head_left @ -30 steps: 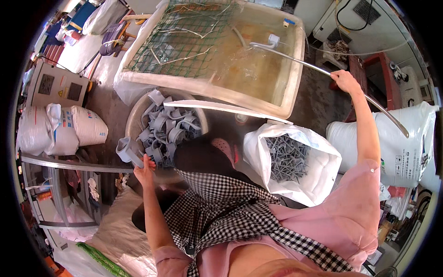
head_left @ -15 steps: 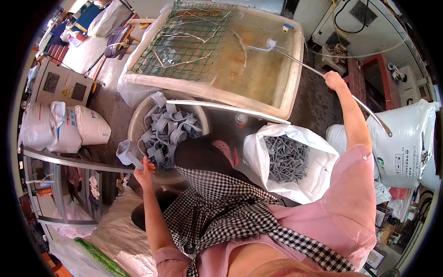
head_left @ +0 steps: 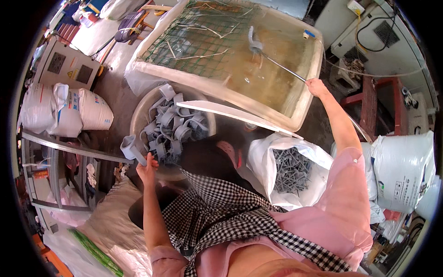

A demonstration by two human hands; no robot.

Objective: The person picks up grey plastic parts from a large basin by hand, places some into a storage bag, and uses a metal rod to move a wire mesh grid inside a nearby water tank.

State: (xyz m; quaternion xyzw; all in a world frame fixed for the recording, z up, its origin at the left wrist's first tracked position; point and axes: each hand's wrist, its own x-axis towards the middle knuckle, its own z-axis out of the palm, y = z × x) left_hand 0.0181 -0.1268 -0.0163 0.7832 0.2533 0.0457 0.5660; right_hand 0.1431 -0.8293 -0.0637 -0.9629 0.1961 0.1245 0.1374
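Right hand (head_left: 316, 87) closed around metal rod (head_left: 281, 68), its end dipped in the water tank (head_left: 295, 121). Left hand (head_left: 146, 167) grips grey pipe fitting (head_left: 129, 147) beside the basin (head_left: 138, 115) of fittings.

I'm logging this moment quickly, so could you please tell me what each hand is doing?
Left hand: closed on a grey pipe fitting.
Right hand: closed on a metal rod.
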